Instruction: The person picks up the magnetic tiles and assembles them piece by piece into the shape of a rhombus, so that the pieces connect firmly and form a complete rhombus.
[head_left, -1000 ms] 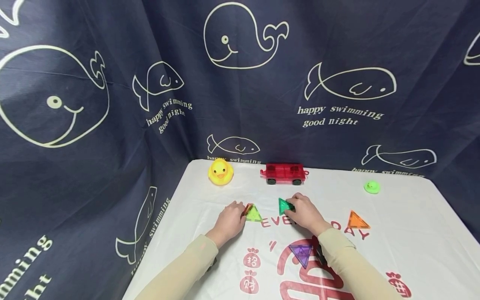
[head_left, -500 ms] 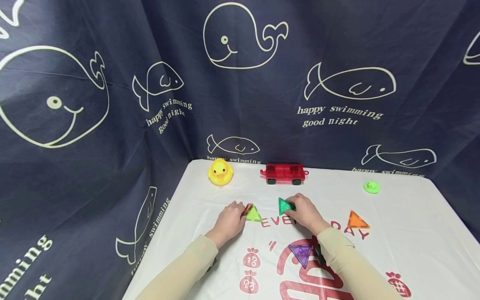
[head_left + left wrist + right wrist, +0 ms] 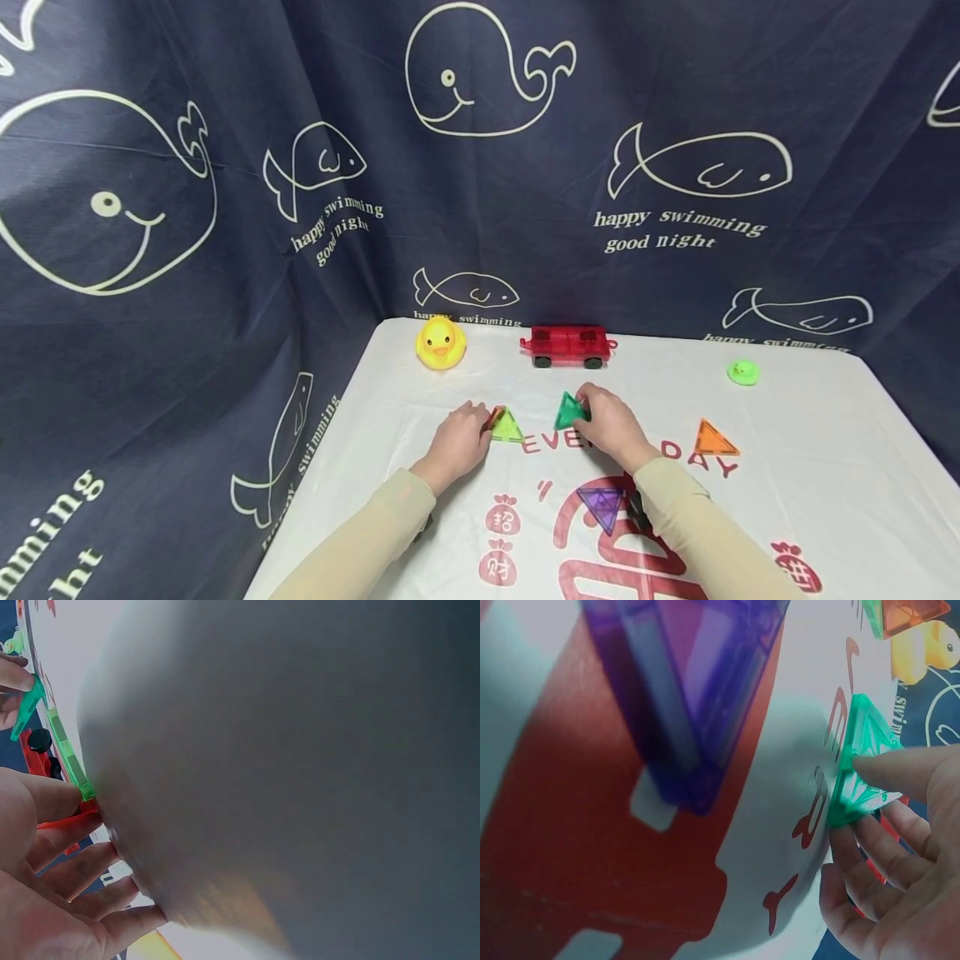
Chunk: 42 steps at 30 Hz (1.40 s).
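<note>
Near the middle of the table, my left hand (image 3: pixel 457 439) pinches a red magnetic tile (image 3: pixel 88 808) between thumb and fingers; it stands raised along the side of a lime-green triangular magnetic tile (image 3: pixel 507 427). In the left wrist view these two tiles meet at an edge. To the right, my right hand (image 3: pixel 611 423) holds a dark green triangular magnetic tile (image 3: pixel 569 412), thumb on one face and fingers behind. The right wrist view has this green tile (image 3: pixel 859 769) upright on its edge. A gap separates it from the lime tile.
A purple triangular tile (image 3: pixel 602 507) lies near the right forearm, and an orange one (image 3: pixel 715 439) farther right. Along the back are a yellow duck (image 3: pixel 441 343), a red toy car base (image 3: pixel 568 347) and a small green duck (image 3: pixel 743 372). Behind hangs a dark curtain (image 3: pixel 525 208).
The dark green tile has turned slightly in my right hand, and its top corner now leans differently. My left hand and its tiles have stayed in place.
</note>
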Each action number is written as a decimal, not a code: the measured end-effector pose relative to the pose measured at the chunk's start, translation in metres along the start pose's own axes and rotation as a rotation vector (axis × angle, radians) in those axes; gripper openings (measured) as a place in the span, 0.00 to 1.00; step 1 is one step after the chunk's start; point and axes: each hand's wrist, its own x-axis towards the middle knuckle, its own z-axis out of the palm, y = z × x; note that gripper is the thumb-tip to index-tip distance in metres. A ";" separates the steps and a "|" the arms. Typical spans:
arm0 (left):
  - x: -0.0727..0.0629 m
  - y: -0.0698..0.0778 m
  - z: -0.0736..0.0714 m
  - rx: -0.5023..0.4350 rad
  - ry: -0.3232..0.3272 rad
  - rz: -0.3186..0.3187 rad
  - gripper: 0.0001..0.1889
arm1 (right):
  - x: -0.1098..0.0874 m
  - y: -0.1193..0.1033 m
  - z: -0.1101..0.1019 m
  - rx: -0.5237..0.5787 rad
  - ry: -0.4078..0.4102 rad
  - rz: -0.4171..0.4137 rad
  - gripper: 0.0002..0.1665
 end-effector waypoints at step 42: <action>0.000 -0.003 0.004 0.006 0.005 0.008 0.13 | -0.007 -0.062 0.037 0.035 -0.001 -0.077 0.12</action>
